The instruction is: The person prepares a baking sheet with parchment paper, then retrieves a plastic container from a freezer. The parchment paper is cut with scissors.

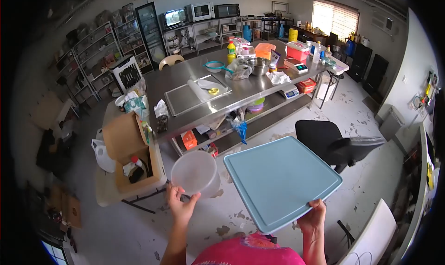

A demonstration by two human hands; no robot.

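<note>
My left hand point(182, 203) grips the near edge of a round, translucent plastic container point(193, 172), thumb and fingers closed on it. The container is tilted and looks see-through. On the other side, my right hand point(314, 215) is closed on the near right edge of a large, flat, blue-grey plastic lid point(283, 181). The lid has rounded corners and a raised border, and it is held face up at a slant. Both things are in the air in front of my body, apart from each other.
Ahead stands a steel worktable point(185, 79) bearing a tray point(197, 96), a strainer point(215, 66), a metal bowl point(258, 66) and scales point(295, 66). A black chair point(320, 136) is behind the lid. To the left, an open cardboard box point(121, 144) rests on a folding table point(109, 195).
</note>
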